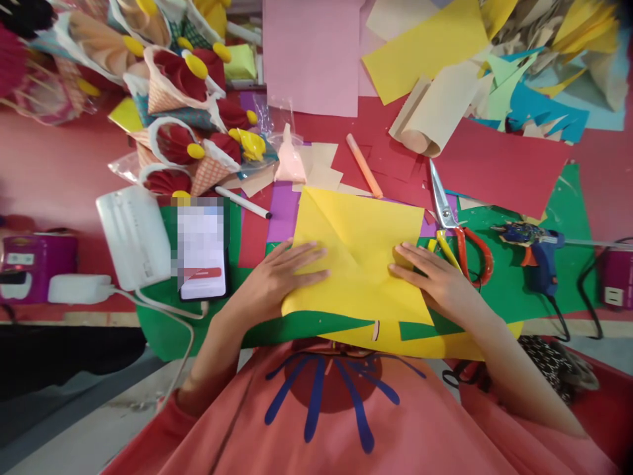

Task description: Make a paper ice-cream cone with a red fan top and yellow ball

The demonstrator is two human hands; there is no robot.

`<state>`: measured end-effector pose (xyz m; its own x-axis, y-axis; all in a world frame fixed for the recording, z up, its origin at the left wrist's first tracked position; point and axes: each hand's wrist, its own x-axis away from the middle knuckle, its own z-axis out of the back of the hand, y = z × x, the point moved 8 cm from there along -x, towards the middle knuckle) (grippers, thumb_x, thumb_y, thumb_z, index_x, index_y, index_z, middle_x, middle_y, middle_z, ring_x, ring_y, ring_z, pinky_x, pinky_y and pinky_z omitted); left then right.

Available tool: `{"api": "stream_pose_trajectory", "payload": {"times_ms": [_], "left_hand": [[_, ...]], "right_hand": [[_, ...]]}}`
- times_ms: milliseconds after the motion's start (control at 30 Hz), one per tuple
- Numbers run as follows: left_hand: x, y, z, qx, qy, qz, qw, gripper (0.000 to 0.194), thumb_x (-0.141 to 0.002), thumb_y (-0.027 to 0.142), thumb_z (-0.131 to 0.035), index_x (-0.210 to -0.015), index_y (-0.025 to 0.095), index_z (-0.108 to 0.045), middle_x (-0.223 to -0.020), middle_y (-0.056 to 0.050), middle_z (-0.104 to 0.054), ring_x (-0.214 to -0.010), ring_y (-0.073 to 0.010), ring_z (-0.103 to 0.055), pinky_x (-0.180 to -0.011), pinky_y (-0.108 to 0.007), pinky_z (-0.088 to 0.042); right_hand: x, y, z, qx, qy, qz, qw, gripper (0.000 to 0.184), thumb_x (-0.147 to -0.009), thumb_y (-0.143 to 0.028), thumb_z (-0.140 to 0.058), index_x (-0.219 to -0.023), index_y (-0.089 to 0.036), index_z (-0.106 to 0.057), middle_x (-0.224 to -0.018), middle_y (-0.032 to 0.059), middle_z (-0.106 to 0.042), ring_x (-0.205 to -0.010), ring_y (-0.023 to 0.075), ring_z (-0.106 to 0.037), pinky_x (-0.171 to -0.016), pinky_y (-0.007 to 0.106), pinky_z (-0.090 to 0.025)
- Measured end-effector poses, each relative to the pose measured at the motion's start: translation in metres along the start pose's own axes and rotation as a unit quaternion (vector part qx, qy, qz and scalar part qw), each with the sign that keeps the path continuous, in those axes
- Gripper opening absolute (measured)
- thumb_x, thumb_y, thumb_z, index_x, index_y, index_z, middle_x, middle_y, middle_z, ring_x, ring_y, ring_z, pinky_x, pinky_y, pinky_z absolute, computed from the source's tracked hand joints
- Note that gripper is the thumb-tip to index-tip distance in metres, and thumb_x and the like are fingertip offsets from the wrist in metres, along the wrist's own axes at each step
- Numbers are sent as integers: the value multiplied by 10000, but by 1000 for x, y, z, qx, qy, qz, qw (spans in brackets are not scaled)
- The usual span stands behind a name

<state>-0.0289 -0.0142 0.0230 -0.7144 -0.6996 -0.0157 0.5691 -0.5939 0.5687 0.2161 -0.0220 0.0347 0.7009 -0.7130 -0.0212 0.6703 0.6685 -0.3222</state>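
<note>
A yellow sheet of paper [356,264] with a diagonal crease lies in front of me on the green mat. My left hand [281,274] rests on its left side, fingers stretched out over the surface. On the right side of the sheet lies my right hand [435,277], its fingers spread flat. Just beyond the right hand are scissors [448,218] with red and yellow handles. An orange marker [364,165] and a white pen [244,202] lie past the sheet's far edge. More yellow paper [341,336] shows under the near edge.
Several paper cones [173,142] with red folded paper crowd the back left. A phone [202,264] and a white power bank [132,237] lie left. At right is a blue glue gun [541,257] with a cord. Rolled beige paper [440,109] and scraps fill the back right.
</note>
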Motion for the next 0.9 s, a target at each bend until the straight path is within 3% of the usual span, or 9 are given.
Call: {"api": "stream_pose_trajectory", "payload": {"times_ms": [167, 300, 367, 433, 500, 600, 667, 767, 900], "left_hand": [[-8, 1, -5, -7, -23, -19, 1000, 451, -905, 157, -476, -1303, 310, -620, -1439, -57, -593, -1351, -257, -555, -1153, -555, -362], [-5, 4, 0, 43, 20, 5, 999, 338, -955, 252, -477, -1250, 250, -641, -1319, -81, -685, -1245, -244, -638, -1035, -453, -468], [-9, 3, 6, 79, 53, 37, 995, 280, -965, 288, -489, -1159, 209, -674, -1199, -90, -741, -1138, -224, -692, -951, -384, -514], [-17, -1, 12, 97, 81, 81, 989, 236, -958, 293, -503, -1001, 182, -707, -1000, -77, -780, -960, -195, -730, -836, -315, -538], [-26, -7, 15, 88, 89, 140, 982, 239, -938, 298, -517, -824, 173, -687, -792, -42, -745, -755, -160, -693, -680, -258, -504], [-36, -15, 16, 68, 91, 209, 971, 213, -871, 288, -566, -695, 175, -608, -668, 1, -662, -635, -128, -615, -572, -222, -418], [-38, -21, 14, 66, 86, 243, 964, 173, -838, 285, -590, -702, 179, -590, -674, 14, -655, -623, -122, -609, -559, -215, -405], [-36, -26, 10, 65, 86, 276, 955, 115, -826, 287, -624, -869, 182, -604, -779, 14, -702, -645, -133, -651, -569, -221, -452], [-33, -10, 34, -35, 223, 213, 950, 424, -858, 273, -640, -1250, 184, -508, -1210, -97, -689, -1084, -231, -684, -889, -331, -557]], "right_hand": [[1, 14, 5, -48, 2, 19, 999, 467, -913, 12, -421, -1280, -172, -645, -1414, 157, -606, -1390, 300, -506, -1088, 514, -525], [1, 14, 13, -137, 8, -18, 990, 401, -936, -119, -517, -1306, -240, -611, -1403, 116, -622, -1344, 292, -564, -1034, 495, -565], [2, 18, 28, -174, 100, -81, 976, 451, -923, -261, -608, -1369, -269, -546, -1390, 105, -626, -1291, 296, -607, -987, 486, -593], [13, 16, 58, -128, 291, -122, 940, 600, -887, -266, -662, -1452, -298, -461, -1467, 86, -553, -1315, 310, -576, -995, 493, -582], [23, -14, 78, 1, 424, -40, 905, 781, -828, -156, -707, -1514, -326, -376, -1570, 28, -439, -1365, 284, -526, -1024, 425, -565], [0, -47, 53, 122, 285, 58, 949, 678, -835, -96, -688, -1449, -296, -482, -1575, -16, -444, -1389, 219, -502, -1116, 355, -485], [-17, -44, 30, 133, 169, 33, 976, 459, -923, -191, -617, -1378, -230, -564, -1418, 43, -621, -1368, 235, -526, -1122, 401, -469], [-35, -35, 2, 124, 74, 21, 989, 427, -995, -340, -505, -1381, -168, -567, -1434, 106, -602, -1381, 277, -515, -1117, 441, -464], [-46, -22, -17, 108, 26, 22, 994, 507, -1010, -426, -434, -1423, -149, -530, -1487, 124, -546, -1398, 304, -495, -1132, 482, -450]]}}
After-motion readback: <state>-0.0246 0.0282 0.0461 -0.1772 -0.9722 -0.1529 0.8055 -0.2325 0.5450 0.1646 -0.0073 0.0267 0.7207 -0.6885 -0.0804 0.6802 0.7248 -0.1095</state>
